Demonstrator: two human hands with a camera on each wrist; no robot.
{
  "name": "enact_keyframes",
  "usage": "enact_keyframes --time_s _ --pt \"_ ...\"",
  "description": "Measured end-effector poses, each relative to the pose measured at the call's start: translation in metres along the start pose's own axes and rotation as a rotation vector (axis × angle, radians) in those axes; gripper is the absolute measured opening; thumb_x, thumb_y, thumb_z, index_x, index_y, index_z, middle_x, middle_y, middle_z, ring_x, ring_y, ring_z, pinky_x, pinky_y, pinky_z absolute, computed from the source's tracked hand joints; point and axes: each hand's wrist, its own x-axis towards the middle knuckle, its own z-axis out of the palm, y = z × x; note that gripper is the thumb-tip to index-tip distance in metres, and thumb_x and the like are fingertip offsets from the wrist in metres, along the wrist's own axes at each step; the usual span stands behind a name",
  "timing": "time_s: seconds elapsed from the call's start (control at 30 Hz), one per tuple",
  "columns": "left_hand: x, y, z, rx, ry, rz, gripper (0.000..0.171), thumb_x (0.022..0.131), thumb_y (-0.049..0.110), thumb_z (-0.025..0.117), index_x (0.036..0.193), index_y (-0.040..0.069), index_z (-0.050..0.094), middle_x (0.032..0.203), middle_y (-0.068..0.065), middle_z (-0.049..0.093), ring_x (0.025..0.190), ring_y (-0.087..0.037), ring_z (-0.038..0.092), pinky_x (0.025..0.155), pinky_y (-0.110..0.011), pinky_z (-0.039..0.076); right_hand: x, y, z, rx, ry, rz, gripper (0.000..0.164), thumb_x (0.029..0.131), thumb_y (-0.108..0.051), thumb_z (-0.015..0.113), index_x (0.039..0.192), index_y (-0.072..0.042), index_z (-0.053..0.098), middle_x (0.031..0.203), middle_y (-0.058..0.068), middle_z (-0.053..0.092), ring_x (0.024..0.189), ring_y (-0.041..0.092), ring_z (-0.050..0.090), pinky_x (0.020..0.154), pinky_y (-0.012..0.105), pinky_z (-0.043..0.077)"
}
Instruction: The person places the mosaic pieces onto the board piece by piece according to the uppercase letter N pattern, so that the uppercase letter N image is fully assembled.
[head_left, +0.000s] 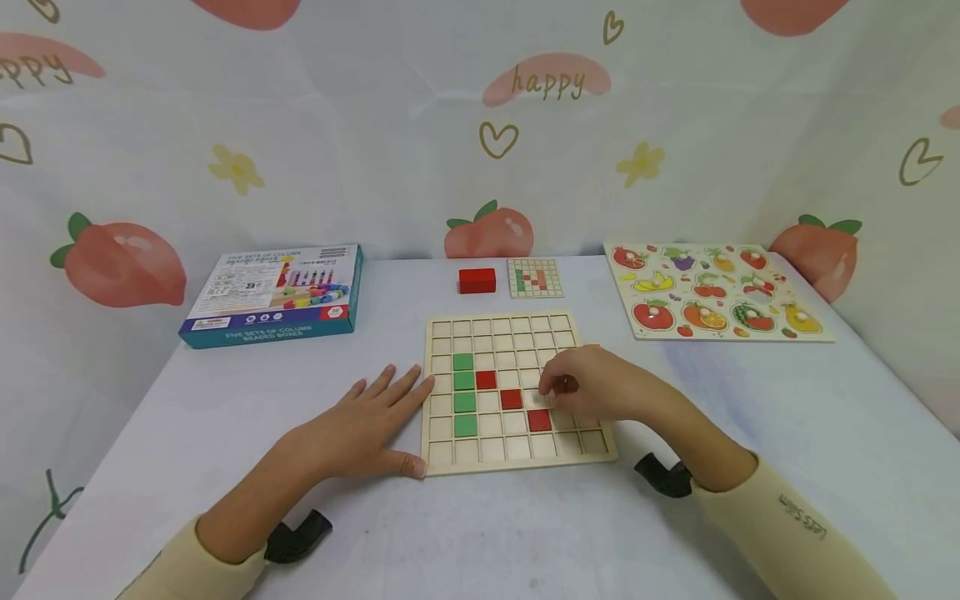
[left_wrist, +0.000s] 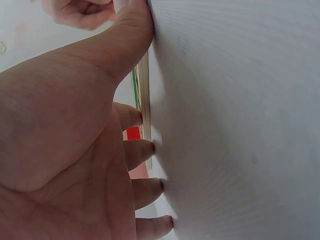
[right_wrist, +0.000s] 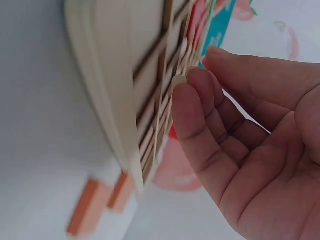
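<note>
A wooden grid board [head_left: 517, 464] lies flat on the table, with a column of green tiles [head_left: 465, 402] and three red tiles [head_left: 511, 399] on a diagonal. My left hand [head_left: 367, 433] rests on the table with fingers spread. Its thumb and index fingertip touch the board's left edge. Over the board's right part hovers my right hand [head_left: 596, 383], fingers loosely bent, just beside the red tiles. In the right wrist view the thumb [right_wrist: 250, 75] stands apart from the index finger, and no tile shows between them. The hand hides some grid cells.
Behind the board lie a red block [head_left: 477, 282] and a small pattern card [head_left: 535, 278]. A boxed bead set [head_left: 273, 296] sits back left, a fruit puzzle board [head_left: 720, 292] back right. Orange blocks [right_wrist: 90, 207] lie beside the board, mostly hidden by my right hand in the head view.
</note>
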Motion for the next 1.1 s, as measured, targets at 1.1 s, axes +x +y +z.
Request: enact_keyframes --time_s 1.1 --pt "-0.001 0.001 -0.001 -0.004 0.001 0.01 0.105 0.063 0.078 0.046 0.146 0.026 0.011 0.151 -0.001 0.005 0.135 -0.032 0.0 0.102 -0.057 0.01 -0.042 0.067 -0.025 -0.02 -0.033 0.208 0.019 0.073 -0.017 0.076 0.078 -0.017 0.057 0.07 -0.003 0.053 0.068 0.015 0.049 0.059 0.03 0.044"
